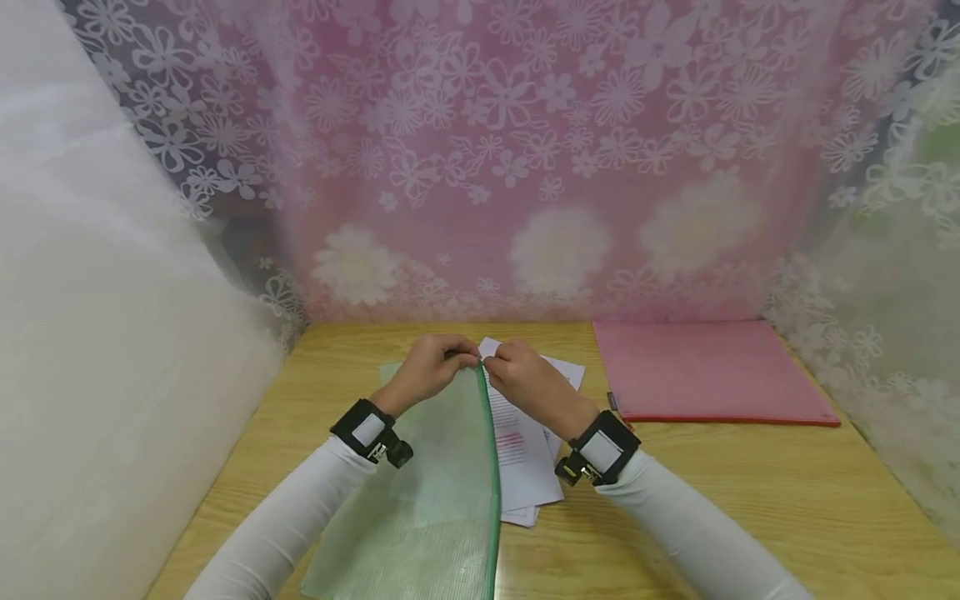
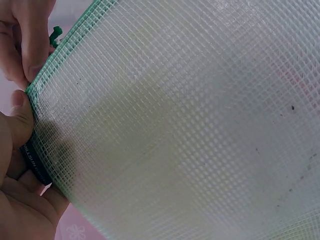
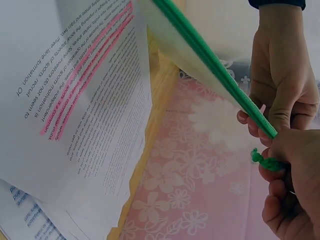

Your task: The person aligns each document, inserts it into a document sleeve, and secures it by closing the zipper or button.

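Note:
A green translucent mesh zipper pouch (image 1: 420, 500) lies in front of me, its green zipper edge (image 1: 491, 467) facing right. My left hand (image 1: 429, 371) pinches the pouch's far corner between thumb and fingers, beside a small black label (image 2: 36, 167). Right against it, my right hand (image 1: 531, 382) pinches the zipper's end at the same corner. A green pull cord (image 3: 267, 161) pokes out from the right fingers; the slider itself is hidden. That corner is raised in the right wrist view. Printed papers (image 1: 525, 471), one with pink highlighted lines, lie partly under the zipper edge.
A pink zipper pouch (image 1: 712, 371) with a red zipper lies at the back right of the wooden table (image 1: 675, 508). Behind the table hangs a pink flowered curtain (image 1: 465, 167), and pale sheeting (image 1: 112, 333) closes off the left side.

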`<state>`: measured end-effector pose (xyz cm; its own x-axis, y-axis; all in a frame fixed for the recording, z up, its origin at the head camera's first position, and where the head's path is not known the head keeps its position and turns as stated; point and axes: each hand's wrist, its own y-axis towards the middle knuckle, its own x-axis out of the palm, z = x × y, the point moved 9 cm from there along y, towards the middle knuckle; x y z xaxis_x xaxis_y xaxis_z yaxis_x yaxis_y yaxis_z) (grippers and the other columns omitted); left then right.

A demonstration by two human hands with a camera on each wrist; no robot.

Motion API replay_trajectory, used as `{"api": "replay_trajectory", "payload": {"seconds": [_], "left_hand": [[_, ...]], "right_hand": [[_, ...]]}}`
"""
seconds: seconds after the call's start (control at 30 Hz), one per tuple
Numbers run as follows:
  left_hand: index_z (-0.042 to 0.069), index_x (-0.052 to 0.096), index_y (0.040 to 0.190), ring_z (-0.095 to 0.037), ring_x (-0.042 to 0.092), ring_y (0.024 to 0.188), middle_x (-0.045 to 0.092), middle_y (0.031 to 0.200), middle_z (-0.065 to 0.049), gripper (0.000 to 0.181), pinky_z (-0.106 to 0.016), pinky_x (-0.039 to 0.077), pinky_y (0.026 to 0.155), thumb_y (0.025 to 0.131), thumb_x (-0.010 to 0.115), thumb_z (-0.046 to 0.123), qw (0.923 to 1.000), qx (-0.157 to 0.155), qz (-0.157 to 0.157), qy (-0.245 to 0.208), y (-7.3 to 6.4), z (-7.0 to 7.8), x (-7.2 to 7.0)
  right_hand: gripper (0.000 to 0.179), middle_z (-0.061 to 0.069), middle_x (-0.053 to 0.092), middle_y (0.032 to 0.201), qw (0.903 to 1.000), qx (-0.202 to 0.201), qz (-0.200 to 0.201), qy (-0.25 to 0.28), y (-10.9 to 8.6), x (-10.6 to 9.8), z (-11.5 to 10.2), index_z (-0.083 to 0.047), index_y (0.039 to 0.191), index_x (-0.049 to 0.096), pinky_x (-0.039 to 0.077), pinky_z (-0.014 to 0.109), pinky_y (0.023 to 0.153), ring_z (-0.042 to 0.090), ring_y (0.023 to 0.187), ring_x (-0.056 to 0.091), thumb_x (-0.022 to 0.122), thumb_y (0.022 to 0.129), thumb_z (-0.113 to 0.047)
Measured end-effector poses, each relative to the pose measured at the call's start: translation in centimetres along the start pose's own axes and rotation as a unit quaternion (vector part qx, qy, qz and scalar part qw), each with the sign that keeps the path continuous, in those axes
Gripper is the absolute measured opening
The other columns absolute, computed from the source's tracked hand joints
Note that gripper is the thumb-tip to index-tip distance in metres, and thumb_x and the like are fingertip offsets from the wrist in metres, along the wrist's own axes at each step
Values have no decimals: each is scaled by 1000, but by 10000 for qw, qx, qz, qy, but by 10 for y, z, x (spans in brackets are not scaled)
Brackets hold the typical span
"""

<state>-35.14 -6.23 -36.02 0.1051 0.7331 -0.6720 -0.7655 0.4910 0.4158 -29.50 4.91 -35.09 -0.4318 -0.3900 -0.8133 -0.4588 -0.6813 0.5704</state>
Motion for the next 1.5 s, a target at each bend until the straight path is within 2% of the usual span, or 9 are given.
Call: {"api": "replay_trajectory", "payload": {"seconds": [0.4, 0.53, 0.67, 0.93, 1.17, 1.5], "left_hand": [[6, 80, 100, -16, 73, 84, 78, 97, -7, 10, -28, 59, 73, 95, 73, 12, 9997, 165, 170, -90, 1, -1, -6], [7, 80, 100, -17, 73, 86, 78, 98, -7, 11, -28, 58, 73, 96, 72, 13, 9997, 38, 229, -65, 0, -4, -9], [7, 79, 100, -18, 73, 88, 78, 100, -8, 11, -29, 59, 75, 96, 71, 14, 9996, -53, 291, 11, -1, -6, -12], [3, 79, 102, -18, 73, 88, 78, 101, -8, 14, -29, 59, 75, 97, 70, 13, 9997, 18, 260, 40, 1, -8, -11], [4, 79, 102, -19, 73, 88, 78, 101, -10, 14, -29, 59, 75, 98, 69, 13, 9996, -27, 244, 119, 4, -8, -10], [3, 78, 101, -15, 70, 80, 78, 97, -9, 12, -25, 56, 69, 97, 70, 11, 9994, 259, 199, 141, 9, -2, -14]], "right_hand": [[6, 6, 63, 83, 9999, -116, -43, -8, -3, 2, -6, -4, 98, 76, 46, 23, 66, 17, 75, 52, 71, 95, -2], [6, 6, 63, 83, 9999, -131, -36, 58, -3, 2, -8, -5, 96, 76, 45, 24, 66, 16, 75, 53, 71, 94, -2], [6, 6, 65, 83, 9997, -173, -44, 158, -4, 4, -10, -4, 96, 77, 47, 25, 67, 16, 75, 55, 73, 92, -1], [7, 5, 66, 84, 9997, -208, 42, 120, -5, 4, -11, -6, 94, 76, 50, 24, 69, 16, 78, 59, 74, 92, 0], [8, 5, 65, 83, 9997, -200, -44, 165, -8, 4, -11, -7, 95, 76, 52, 24, 69, 16, 79, 60, 74, 92, 0], [7, 6, 67, 84, 9992, -302, -219, 168, -8, 8, -13, -4, 96, 78, 51, 25, 70, 17, 78, 60, 73, 93, -1]]}}
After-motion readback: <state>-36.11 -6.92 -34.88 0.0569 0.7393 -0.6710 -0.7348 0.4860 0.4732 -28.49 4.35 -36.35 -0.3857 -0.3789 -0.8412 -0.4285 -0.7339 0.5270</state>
